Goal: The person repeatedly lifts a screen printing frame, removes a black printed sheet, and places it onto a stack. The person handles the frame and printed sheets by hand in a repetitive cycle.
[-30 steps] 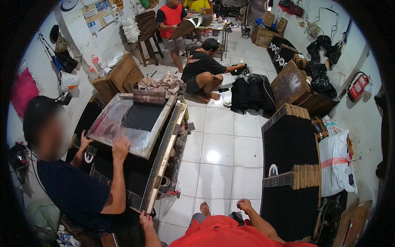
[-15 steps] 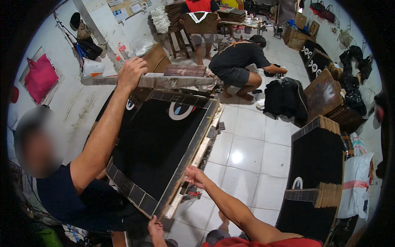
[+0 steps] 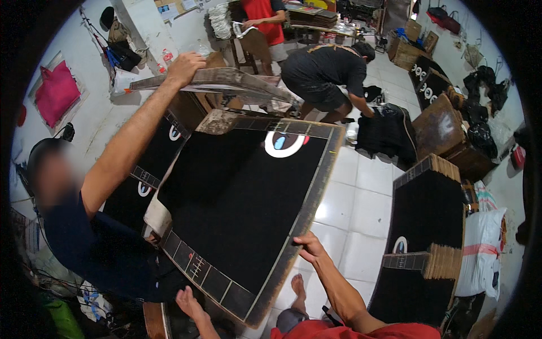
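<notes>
A large board (image 3: 323, 186) covered with black cloth lies tilted in front of me, with a light-and-dark eye print (image 3: 284, 145) near its far edge and a ruled dark border. My right hand (image 3: 310, 248) grips the board's right edge, thumb on top. Beside the near left edge, my left hand (image 3: 192, 305) has its fingers apart and holds nothing. On the left, a co-worker's raised hand (image 3: 185, 68) holds up a long worn frame (image 3: 226, 77) over the board's far side. Pale cloth or backing (image 3: 158, 214) curls at the board's left edge.
More black printed panels (image 3: 132, 195) lie under the co-worker's arm. Stacked black boards (image 3: 423, 209) stand at right, near a white sack (image 3: 480, 248). Ahead, a person in black (image 3: 324, 70) bends over dark cloth (image 3: 387, 133); another in red (image 3: 262, 22) stands behind.
The board has shifted right and toward me, off the wooden support under it. My left hand has let go of its near corner. The co-worker's frame has risen, and the person in black has partly straightened.
</notes>
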`<state>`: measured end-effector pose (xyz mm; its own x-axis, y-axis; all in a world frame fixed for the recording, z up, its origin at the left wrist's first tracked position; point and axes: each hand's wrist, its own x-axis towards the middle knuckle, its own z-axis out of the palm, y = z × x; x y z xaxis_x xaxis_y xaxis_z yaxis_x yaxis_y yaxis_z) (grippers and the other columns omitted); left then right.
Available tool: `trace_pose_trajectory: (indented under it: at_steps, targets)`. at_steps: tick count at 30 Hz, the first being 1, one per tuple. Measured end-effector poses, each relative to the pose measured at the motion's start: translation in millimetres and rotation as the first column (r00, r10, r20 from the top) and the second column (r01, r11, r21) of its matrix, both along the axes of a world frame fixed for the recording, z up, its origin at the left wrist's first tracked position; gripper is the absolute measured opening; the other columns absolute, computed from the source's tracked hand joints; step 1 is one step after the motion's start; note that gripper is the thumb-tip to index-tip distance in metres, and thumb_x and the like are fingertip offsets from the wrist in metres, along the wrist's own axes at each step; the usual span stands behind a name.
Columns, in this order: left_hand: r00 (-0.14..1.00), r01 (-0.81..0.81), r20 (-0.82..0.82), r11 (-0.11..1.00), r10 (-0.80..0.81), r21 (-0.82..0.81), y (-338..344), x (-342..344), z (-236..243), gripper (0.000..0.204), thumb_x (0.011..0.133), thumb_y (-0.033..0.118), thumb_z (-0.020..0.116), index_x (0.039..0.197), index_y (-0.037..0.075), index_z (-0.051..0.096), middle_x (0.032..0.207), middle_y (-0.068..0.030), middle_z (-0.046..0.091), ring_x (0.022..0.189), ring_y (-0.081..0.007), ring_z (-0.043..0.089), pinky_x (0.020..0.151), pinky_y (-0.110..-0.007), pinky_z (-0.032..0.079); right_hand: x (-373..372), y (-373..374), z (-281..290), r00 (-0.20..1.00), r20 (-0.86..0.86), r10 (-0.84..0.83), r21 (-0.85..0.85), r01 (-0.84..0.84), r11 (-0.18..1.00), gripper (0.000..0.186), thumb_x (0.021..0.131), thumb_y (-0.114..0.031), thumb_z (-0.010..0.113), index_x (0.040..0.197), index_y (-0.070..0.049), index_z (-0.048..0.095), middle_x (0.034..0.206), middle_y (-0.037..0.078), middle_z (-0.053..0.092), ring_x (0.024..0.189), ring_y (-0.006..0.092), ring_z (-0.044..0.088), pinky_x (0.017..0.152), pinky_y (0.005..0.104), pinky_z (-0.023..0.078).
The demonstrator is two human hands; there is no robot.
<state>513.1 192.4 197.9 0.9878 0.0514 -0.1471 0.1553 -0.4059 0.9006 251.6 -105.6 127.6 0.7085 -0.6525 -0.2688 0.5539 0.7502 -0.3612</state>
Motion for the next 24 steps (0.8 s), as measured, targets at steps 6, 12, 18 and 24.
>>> trace_pose_trajectory:
  at_steps: [6,12,18,24]
  targets:
    - [0.872,0.487,0.150,0.852,-0.465,-0.189,-71.4,-36.3,27.1,0.034,0.079,0.008,0.067,0.108,-0.002,0.052,0.097,-0.0081,0.056,0.090,-0.0152,0.054,0.083,-0.027,0.043,-176.2,79.6,50.2,0.977,-0.056,-0.207,-0.007,0.207,0.978,0.043,0.065,0.008,0.065,0.106,-0.002,0.057,0.092,0.009,0.064,0.080,0.0215,0.064,0.075,0.0360,0.053]
    - [0.501,0.830,0.400,0.557,-0.768,0.029,-222.3,-117.8,69.1,0.030,0.078,0.017,0.070,0.100,0.001,0.059,0.081,-0.0021,0.057,0.063,-0.0074,0.047,0.056,-0.021,0.040,-321.1,155.0,97.8,0.925,-0.045,-0.377,-0.095,0.372,0.923,0.048,0.063,0.012,0.063,0.108,-0.002,0.056,0.092,0.010,0.063,0.076,0.0241,0.065,0.070,0.0355,0.054]
    - [0.231,0.915,0.511,0.363,-0.828,0.174,-356.3,-207.4,177.2,0.050,0.072,0.026,0.075,0.109,-0.001,0.056,0.098,-0.0107,0.062,0.092,-0.0214,0.057,0.085,-0.032,0.043,-417.9,206.1,127.7,0.874,0.048,-0.483,-0.174,0.484,0.858,0.047,0.056,0.012,0.060,0.101,-0.002,0.061,0.091,0.014,0.066,0.079,0.0293,0.066,0.072,0.0434,0.054]
    - [0.086,0.940,0.387,0.203,-0.918,0.275,-415.9,-271.7,304.0,0.056,0.073,0.052,0.067,0.088,-0.002,0.066,0.081,-0.0073,0.062,0.075,-0.0158,0.056,0.068,-0.030,0.043,-457.9,224.5,119.2,0.826,0.196,-0.528,-0.209,0.562,0.800,0.052,0.054,0.015,0.061,0.102,-0.003,0.061,0.094,0.013,0.065,0.083,0.0283,0.065,0.077,0.0437,0.052]
